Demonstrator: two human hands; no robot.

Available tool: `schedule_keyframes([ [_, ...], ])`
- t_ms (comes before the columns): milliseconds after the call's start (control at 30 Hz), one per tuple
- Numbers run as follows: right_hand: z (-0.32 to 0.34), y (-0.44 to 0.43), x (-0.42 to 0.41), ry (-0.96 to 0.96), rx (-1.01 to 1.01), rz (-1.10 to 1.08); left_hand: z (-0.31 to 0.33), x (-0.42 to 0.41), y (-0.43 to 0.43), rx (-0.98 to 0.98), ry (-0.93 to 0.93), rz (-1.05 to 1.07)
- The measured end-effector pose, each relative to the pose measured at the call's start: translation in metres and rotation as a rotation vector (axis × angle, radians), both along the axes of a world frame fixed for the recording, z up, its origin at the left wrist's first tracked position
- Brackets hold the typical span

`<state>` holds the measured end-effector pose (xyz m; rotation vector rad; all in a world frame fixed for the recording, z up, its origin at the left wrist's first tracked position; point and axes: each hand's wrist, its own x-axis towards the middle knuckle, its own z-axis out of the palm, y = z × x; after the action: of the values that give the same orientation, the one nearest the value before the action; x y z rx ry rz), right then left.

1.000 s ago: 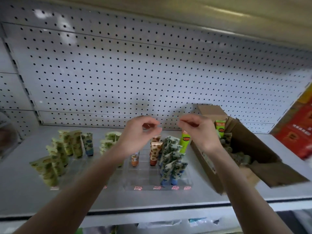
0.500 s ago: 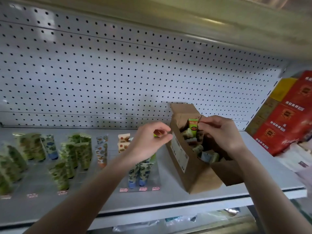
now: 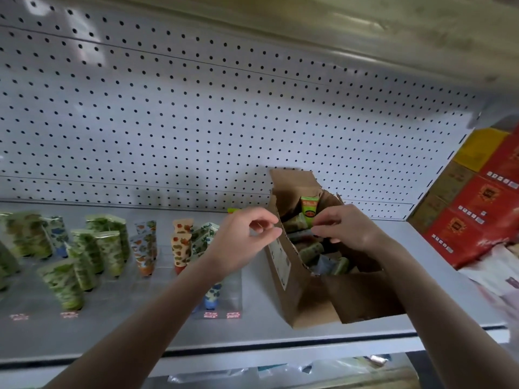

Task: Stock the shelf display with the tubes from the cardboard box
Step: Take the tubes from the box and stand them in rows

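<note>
Spanning the whole back, a white pegboard rises behind the box, and a grey shelf runs under it. The box is brown cardboard, open at the top with its flaps up, and stands on the shelf towards the front edge. Right of the box, red cartons are stacked against the end of the bay. Left of the box, patterned tubes stand cap-down in rows in a clear display, green ones farthest from the box, orange-spotted and blue-flowered ones nearer. Loose tubes lie jumbled inside the box. The right hand reaches down into the box, fingers curled at the foot of a green tube standing upright near the box's back wall; whether they pinch it I cannot tell, since the hand hides the contact. The left hand hangs just left of the box's near wall, fingers curled, thumb and forefinger close together with nothing seen between them.
</note>
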<state>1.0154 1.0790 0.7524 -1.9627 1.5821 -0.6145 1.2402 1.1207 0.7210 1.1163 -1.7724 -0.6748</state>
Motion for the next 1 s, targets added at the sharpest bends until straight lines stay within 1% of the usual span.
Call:
schedule_keyframes([
  [67,-0.004,-0.008,-0.001,0.086,0.016,0.05,-0.001,-0.001,-0.001,0.012,0.008,0.029],
  [167,-0.012,-0.018,-0.002,0.265,0.027,0.118,0.0,-0.002,0.0,0.022,0.015,0.068],
  [267,-0.019,-0.022,0.001,0.384,0.083,0.21,0.001,-0.002,0.0,0.014,-0.005,0.095],
  [333,-0.022,-0.024,0.002,0.469,0.099,0.23,0.001,-0.002,-0.001,0.013,-0.019,0.107],
  [533,-0.022,-0.023,0.004,0.629,0.077,0.275,0.0,-0.002,-0.003,0.027,-0.033,0.107],
  [633,-0.022,-0.023,-0.002,0.653,0.037,0.266,-0.001,-0.001,-0.002,0.022,-0.029,0.11],
  [700,-0.021,-0.024,-0.01,0.591,-0.026,0.236,-0.001,-0.001,0.0,0.023,-0.015,0.107],
  [733,-0.019,-0.025,-0.014,0.525,-0.048,0.208,0.0,0.0,0.0,0.024,-0.005,0.103],
  [800,-0.011,-0.021,-0.02,0.31,-0.044,0.122,0.001,0.002,0.002,0.032,0.007,0.089],
  [900,0.004,-0.007,-0.017,-0.068,-0.014,0.014,0.003,0.005,0.004,0.033,0.001,0.07],
  [1000,0.019,0.009,-0.004,-0.415,0.024,0.023,0.004,0.004,0.008,0.025,0.015,0.026],
])
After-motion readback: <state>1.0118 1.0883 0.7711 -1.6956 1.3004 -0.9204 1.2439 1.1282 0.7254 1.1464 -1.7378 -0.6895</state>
